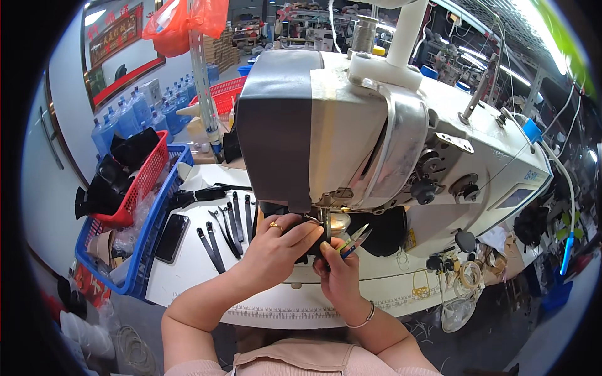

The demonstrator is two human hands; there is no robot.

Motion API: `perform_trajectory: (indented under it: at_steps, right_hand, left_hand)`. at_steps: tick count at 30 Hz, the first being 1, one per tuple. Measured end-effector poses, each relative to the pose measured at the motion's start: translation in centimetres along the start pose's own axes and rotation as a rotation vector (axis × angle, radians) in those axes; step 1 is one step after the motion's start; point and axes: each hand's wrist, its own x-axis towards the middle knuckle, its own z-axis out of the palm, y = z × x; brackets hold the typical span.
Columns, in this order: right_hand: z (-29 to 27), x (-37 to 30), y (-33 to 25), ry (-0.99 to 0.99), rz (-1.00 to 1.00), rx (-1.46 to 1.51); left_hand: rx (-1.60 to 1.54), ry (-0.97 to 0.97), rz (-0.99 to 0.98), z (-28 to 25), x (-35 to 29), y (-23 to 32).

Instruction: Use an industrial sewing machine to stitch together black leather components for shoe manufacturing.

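Note:
A white and dark grey sewing machine [279, 125] stands right before me, and both my hands are just below its needle area. My left hand [273, 247], with a ring on one finger, presses its bent fingers onto a black piece [326, 234] by the presser foot. My right hand [342, 272] is at the same piece from the right, its thumb near the edge. Tucked in that hand is a pair of thread snips [357, 237], blades pointing up and right. The hands hide most of the black piece.
Several black straps [234, 220] lie left of my hands, near a black phone [172, 238]. A blue basket [139, 276] holds a red basket [149, 178] with black pieces. At the right are a dark round pad [385, 232], thread loops [421, 285] and scraps.

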Motion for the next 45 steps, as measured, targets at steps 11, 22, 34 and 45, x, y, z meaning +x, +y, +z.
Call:
perform_trajectory:
  at_steps: [11, 22, 34, 45]
  right_hand:
    - [0.1, 0.5, -0.7, -0.033, 0.039, -0.050]
    - [-0.3, 0.2, -1.8, 0.043, 0.091, -0.202]
    - [-32.4, 1.1, -43.1, 0.735, -1.136, -0.517]
    - [-36.9, 6.6, -38.5, 0.620, -0.975, -0.358]
  left_hand:
    - [0.025, -0.079, -0.040, -1.3, 0.5, 0.6]
    - [0.016, -0.108, -0.050, -1.5, 0.7, 0.7]
    - [0.016, -0.105, 0.023, -1.4, 1.1, 0.5]
    - [0.027, -0.095, -0.033, -1.2, 0.4, 0.3]
